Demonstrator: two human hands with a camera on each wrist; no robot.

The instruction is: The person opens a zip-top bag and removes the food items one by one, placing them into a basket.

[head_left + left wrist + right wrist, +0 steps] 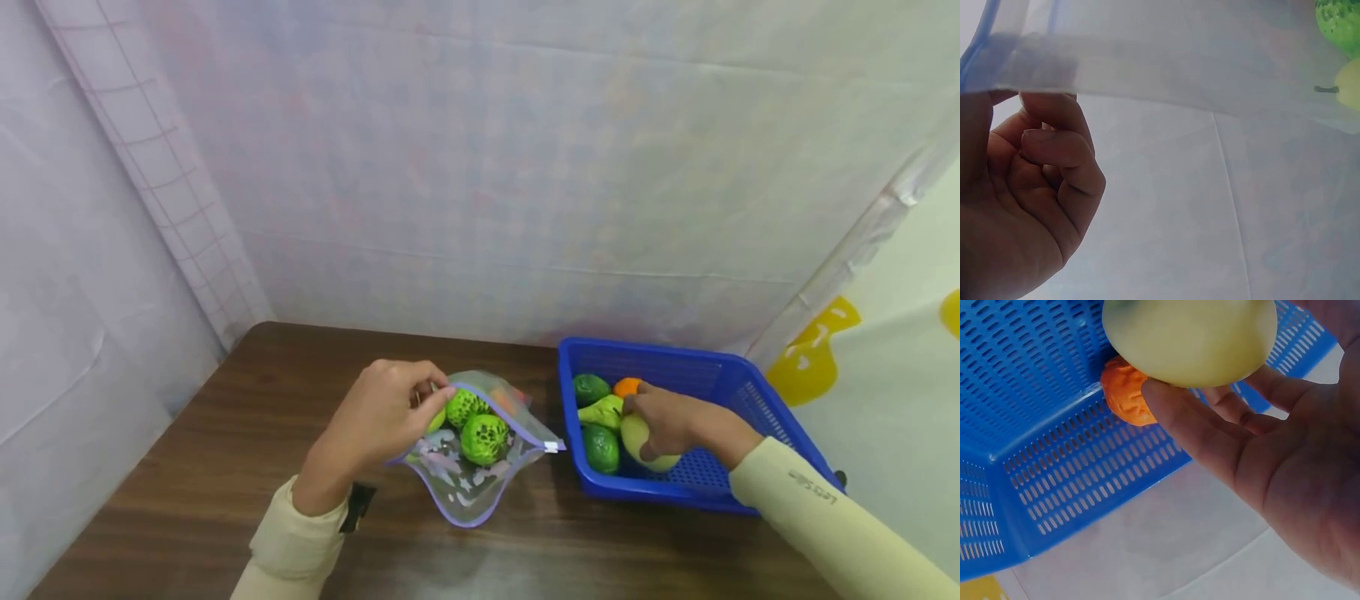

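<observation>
My left hand point(378, 412) pinches the purple-edged rim of a clear zip bag point(467, 500), which lies open on the table. Inside the bag are bumpy green toy fruits point(483, 439) and, partly behind my fingers, a yellow-green fruit with a stem point(1349, 86). Something orange-red shows dimly through the bag's far side. Over in a blue basket point(652, 346), my right hand point(675, 421) holds a large pale-yellow round fruit point(1191, 337), thumb and fingers around its sides. Next to it lie an orange wrinkled fruit point(1125, 394), dark green fruits point(601, 448) and a light green one point(603, 412).
The brown wooden table point(247, 400) carries the bag and, on its right, the basket. A pale patterned curtain point(450, 208) hangs behind the table. A white slider point(552, 447) sits at the bag's right corner, close to the basket wall.
</observation>
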